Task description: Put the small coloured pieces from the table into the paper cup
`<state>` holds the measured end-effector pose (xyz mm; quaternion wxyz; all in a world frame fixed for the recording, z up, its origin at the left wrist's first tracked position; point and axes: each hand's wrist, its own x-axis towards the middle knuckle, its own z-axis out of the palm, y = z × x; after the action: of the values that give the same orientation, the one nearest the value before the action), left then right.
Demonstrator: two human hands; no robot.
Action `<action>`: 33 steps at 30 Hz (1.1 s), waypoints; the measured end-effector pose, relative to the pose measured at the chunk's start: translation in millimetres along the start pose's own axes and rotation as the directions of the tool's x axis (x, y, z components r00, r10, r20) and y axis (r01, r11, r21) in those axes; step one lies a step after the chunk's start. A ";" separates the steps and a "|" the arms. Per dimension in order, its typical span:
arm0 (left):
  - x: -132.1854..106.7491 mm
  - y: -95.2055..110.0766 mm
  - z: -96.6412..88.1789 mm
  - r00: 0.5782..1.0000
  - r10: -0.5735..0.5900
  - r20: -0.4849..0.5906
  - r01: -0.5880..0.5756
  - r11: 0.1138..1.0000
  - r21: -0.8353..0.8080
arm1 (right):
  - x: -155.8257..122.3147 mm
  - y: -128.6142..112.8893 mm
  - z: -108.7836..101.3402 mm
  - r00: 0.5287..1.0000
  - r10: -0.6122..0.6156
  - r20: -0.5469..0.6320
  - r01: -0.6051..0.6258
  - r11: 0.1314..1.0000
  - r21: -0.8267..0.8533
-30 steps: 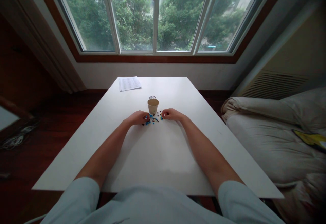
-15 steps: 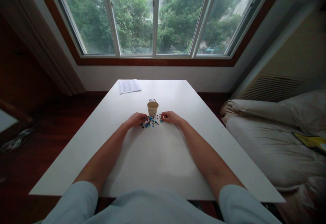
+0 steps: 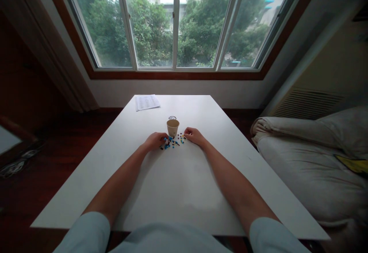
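Observation:
Several small blue, dark and yellow pieces (image 3: pixel 173 142), perhaps toy building bricks, lie loose on the white table (image 3: pixel 178 191). Right behind them stands a tan paper cup (image 3: pixel 173 128), upright; its inside bottom is out of sight. My left hand (image 3: pixel 155 141) rests at the left edge of the pieces with fingers curled and a bit of blue at the fingertips. On the other side, my right hand (image 3: pixel 193 135) is closed, thumb and fingers together, just right of the scattered pieces. What either hand pinches, if anything, is too small to make out.
Printed sheets of paper (image 3: pixel 147 102) lie at the table's far left corner. A thin dark loop (image 3: pixel 172 117) sits behind the cup. To the right is a sofa (image 3: pixel 293 157) with a light cover; a window (image 3: pixel 175 27) fills the far wall.
My right hand has drawn slightly away from the pieces, back and to the right. The left hand stays at the pile. The whole view has tipped up a little.

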<state>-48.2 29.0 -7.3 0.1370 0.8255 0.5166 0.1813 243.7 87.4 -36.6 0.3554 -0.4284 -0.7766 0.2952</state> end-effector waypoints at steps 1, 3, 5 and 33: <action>0.4 0.4 0.2 1.000 -0.008 -0.004 0.008 1.000 0.010 | 0.7 1.0 0.4 1.000 0.009 -0.018 -0.009 0.999 0.038; 1.2 0.5 0.8 1.000 -0.023 -0.001 0.023 0.999 0.031 | 2.0 2.8 2.4 0.999 0.038 -0.032 -0.034 0.991 0.127; 1.6 0.4 1.5 0.999 -0.035 0.006 0.034 0.998 0.048 | 3.0 3.4 5.6 0.997 0.067 -0.029 -0.059 0.974 0.218; 1.0 4.2 3.9 0.999 -0.016 -0.051 0.020 0.996 0.085 | 2.2 -20.1 15.5 0.990 0.107 -0.094 -0.053 0.891 0.451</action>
<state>-42.7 28.0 -8.9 0.0898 0.8211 0.5346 0.1786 221.2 77.7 -29.4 0.4765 -0.3834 -0.6474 0.4548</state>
